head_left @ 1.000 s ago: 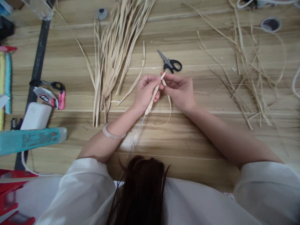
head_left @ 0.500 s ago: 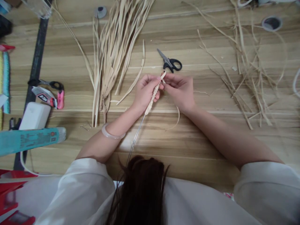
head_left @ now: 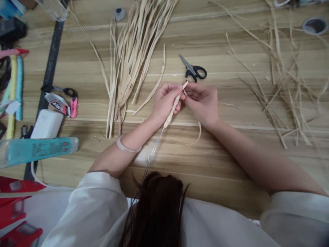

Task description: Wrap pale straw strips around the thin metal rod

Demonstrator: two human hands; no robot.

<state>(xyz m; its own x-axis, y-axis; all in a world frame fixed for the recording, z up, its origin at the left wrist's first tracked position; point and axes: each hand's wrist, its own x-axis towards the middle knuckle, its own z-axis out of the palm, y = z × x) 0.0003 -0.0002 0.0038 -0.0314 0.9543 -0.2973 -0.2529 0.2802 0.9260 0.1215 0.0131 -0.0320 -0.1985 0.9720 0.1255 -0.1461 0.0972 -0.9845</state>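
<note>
Head view: a raffia-wrapped wire stem [head_left: 171, 112] is pinched by the left hand [head_left: 163, 103] over the bench [head_left: 221, 164]; a raffia strip [head_left: 185, 84] is gripped by the right hand [head_left: 206, 104]. Its tail [head_left: 199, 131], seen between the hands a second ago, is now drawn near the right wrist.

Surface [head_left: 218, 164]: wood-grain, smooth, faint sheen. Wrapped stem [head_left: 171, 112]: dry straw-like, matt, ridged. Strip [head_left: 199, 132]: same fibre look, thin, flat. Wires [head_left: 156, 145], toward surface's near edge: bare metal, shiny. Scissors [head_left: 191, 69]: metal blades, black plastic-looking handles. Strand bundle [head_left: 128, 68], toward far edge: dry plant fibre, matt, rough. Bangle [head_left: 125, 148]: smooth, glossy. Sleeve [head_left: 97, 195], near edge: matt white cloth.
</note>
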